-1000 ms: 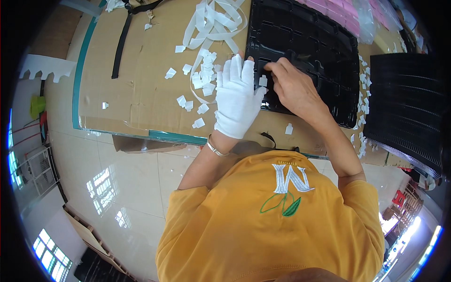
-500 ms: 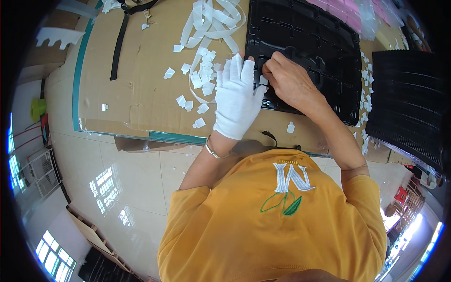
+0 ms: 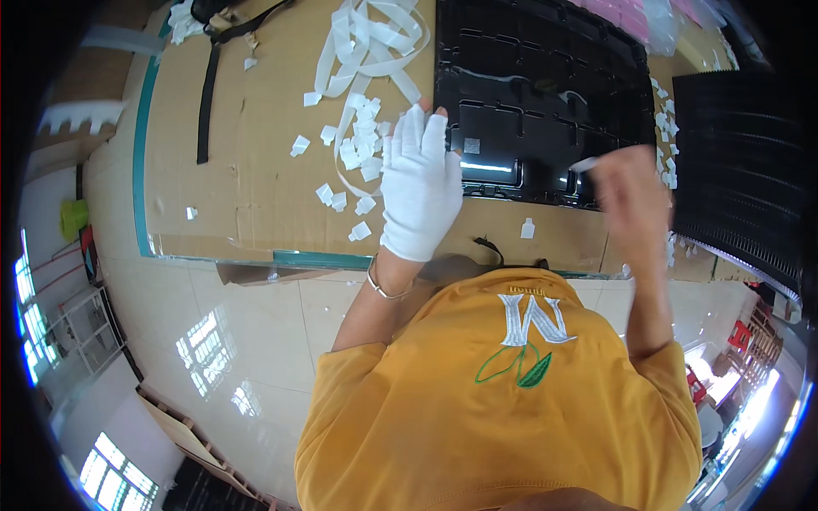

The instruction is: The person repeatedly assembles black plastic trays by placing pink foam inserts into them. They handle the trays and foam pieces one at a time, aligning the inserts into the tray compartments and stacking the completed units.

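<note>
A glossy black plastic tray (image 3: pixel 545 111) with moulded ridges lies on the cardboard-covered table. My left hand (image 3: pixel 420 183), in a white glove with bare fingertips, rests with fingers stretched along the tray's left edge. It grips nothing. Over the tray's near right part my bare right hand (image 3: pixel 632 192) is blurred by motion, a small white paper tab (image 3: pixel 584 164) pinched at its fingertips. A small pale square sticker (image 3: pixel 471 146) sits on the tray, just right of the glove. Beside the glove lie several loose white paper tabs (image 3: pixel 362 136).
White backing strips (image 3: pixel 362 43) curl on the cardboard (image 3: pixel 256 162) at the far left of the tray. A black strap (image 3: pixel 205 102) lies further left. Ribbed black sheets (image 3: pixel 737 170) stand at the right, with more white tabs (image 3: pixel 667 128) beside them. Pink packaging (image 3: pixel 618 17) is at the back.
My right hand has moved right, away from the left hand, with a white tab. The pale square sticker now shows on the tray. My left hand has barely shifted.
</note>
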Demonstrator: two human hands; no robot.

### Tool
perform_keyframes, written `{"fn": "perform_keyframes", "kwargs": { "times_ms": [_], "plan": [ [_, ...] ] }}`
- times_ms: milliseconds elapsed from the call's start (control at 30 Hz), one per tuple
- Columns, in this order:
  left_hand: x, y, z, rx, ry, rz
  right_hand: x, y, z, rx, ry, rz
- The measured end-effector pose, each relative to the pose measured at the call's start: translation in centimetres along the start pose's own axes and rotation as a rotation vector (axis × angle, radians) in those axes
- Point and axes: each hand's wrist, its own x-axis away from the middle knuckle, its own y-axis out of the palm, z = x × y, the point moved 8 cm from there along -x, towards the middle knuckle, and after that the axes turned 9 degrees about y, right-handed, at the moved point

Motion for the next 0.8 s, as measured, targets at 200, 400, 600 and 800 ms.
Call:
{"fn": "perform_keyframes", "kwargs": {
  "times_ms": [200,400,600,800],
  "plan": [
    [-4.1,-4.1,3.2,-0.209,0.161,-0.056,1.2,-7.5,19.7,0.518,0.485,0.145],
    [-18.1,-3.0,4.4,-0.117,0.432,0.081,-8.9,-6.2,22.9,-0.015,0.304,0.438],
    [-31.7,8.9,-0.3,-0.13,0.423,-0.014,-19.9,-0.6,31.5,-0.142,0.319,0.409],
    [-32.7,13.4,-2.9,-0.438,0.079,-0.496,-20.6,4.2,34.9,0.247,0.748,-0.209]
  ]
}}
